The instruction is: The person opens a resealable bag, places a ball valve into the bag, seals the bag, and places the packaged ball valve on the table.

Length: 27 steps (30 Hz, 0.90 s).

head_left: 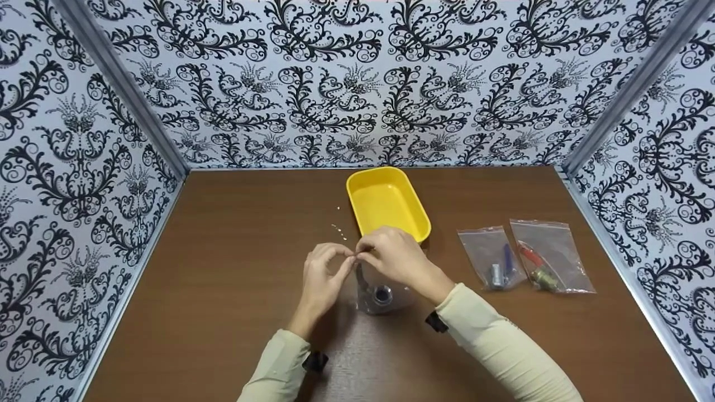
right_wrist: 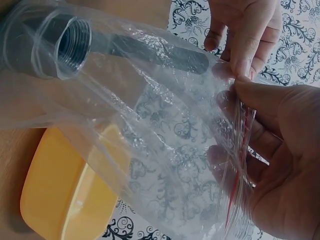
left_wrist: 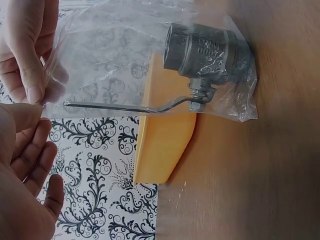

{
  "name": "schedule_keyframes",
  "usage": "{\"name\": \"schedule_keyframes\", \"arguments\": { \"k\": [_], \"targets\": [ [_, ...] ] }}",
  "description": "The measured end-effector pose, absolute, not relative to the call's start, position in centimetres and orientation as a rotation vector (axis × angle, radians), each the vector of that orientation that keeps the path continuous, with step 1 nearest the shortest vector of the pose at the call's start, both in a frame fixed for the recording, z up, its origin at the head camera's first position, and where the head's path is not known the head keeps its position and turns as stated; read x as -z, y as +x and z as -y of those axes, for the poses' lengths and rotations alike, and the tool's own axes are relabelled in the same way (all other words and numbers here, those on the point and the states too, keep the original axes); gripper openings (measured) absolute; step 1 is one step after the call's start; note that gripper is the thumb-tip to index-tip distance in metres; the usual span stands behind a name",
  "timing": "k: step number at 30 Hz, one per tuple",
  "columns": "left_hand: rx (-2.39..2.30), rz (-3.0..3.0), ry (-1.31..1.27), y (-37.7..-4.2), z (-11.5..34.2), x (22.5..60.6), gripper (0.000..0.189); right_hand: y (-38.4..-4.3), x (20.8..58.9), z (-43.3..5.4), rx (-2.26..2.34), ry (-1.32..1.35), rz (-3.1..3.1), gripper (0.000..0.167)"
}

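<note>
A clear zip bag with a red line along its top hangs from both hands. Inside it lies a metal ball valve with a long lever handle, the threaded opening showing in the right wrist view. My left hand pinches one corner of the bag's zip edge between thumb and forefinger. Right beside it, my right hand grips the same edge, its fingers behind the plastic. In the head view the valve hangs low in the bag, below the fingertips.
Behind the hands stands a yellow tray. To the right lie two more zip bags, one with a metal cylinder and a blue strip, the other with a red-handled brass fitting. Small white bits dot the brown table. Patterned walls enclose it.
</note>
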State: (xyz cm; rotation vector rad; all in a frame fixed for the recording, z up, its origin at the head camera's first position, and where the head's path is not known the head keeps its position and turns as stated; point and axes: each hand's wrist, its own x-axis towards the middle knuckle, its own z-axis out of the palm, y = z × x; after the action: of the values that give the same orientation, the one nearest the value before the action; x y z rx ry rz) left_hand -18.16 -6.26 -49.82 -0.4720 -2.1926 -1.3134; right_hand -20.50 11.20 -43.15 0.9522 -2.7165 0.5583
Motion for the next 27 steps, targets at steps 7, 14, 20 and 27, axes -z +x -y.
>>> {"name": "schedule_keyframes", "arguments": {
  "k": [7, 14, 20, 27],
  "targets": [
    [1.313, 2.197, -0.478, -18.03, 6.32, 49.64, 0.005, -20.49, 43.26, -11.29, -0.56, 0.98, 2.68, 0.006],
    [1.278, 2.21, -0.498, -18.02, 6.38, 49.41, 0.005, -20.53, 43.55, -11.36, -0.501, 1.011, 2.609, 0.004],
    [1.232, 2.23, -0.485, -18.07, 6.19, 49.35, 0.004, -20.57, 43.61, -11.51, -0.519, 0.997, 2.633, 0.006],
    [1.213, 2.27, -0.475, -18.09, 6.07, 49.43, 0.005, -20.49, 43.76, -11.87, -0.534, 0.984, 2.595, 0.006]
  ]
}}
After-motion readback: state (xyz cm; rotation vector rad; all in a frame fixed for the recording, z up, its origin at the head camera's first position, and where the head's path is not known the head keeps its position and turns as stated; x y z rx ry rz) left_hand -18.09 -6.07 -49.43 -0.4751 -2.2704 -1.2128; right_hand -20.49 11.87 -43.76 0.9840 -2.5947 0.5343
